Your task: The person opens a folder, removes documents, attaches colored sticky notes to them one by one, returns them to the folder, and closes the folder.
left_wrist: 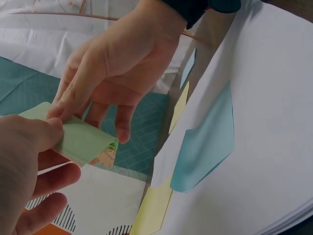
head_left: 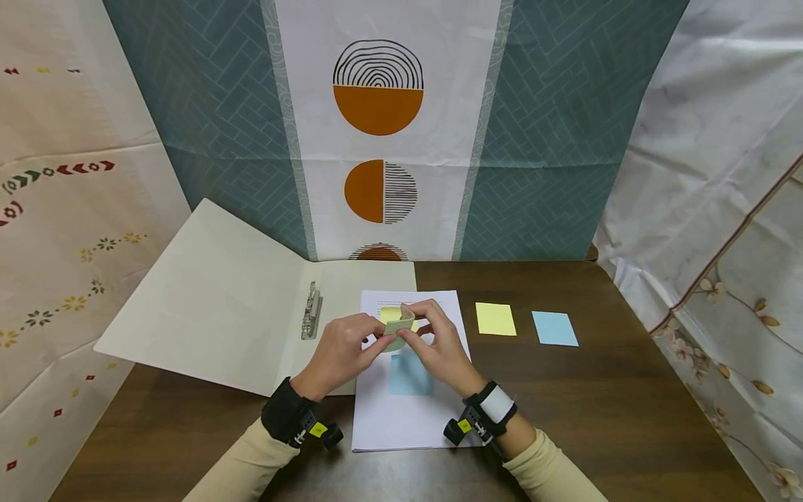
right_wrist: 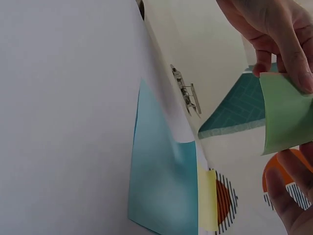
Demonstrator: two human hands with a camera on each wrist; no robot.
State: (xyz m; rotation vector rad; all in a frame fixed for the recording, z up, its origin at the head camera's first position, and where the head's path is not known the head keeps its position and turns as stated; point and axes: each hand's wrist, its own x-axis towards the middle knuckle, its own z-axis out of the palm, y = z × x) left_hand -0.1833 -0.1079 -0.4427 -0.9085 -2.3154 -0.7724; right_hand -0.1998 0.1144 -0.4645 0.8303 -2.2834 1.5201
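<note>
A green sticky note (head_left: 403,322) is held up over a stack of white paper (head_left: 417,422), bent over along its length. My left hand (head_left: 345,346) pinches one side of it between thumb and fingers. On the other side, my right hand (head_left: 444,350) pinches the note too. In the left wrist view the green note (left_wrist: 85,139) curls at one end, with a pale brown patch showing inside the fold. Below the hands, a blue sticky note (head_left: 410,376) lies on the top sheet, its edge lifted. A yellow sticky note (head_left: 390,312) sits above it, partly hidden by the hands.
To the left lies an open white binder (head_left: 213,300) with a metal clip (head_left: 311,312), the paper stack overlapping its right side. Right of the stack, another yellow note (head_left: 495,318) and another blue note (head_left: 555,328) lie on the brown table (head_left: 577,411). Patterned cloth (head_left: 539,139) hangs behind.
</note>
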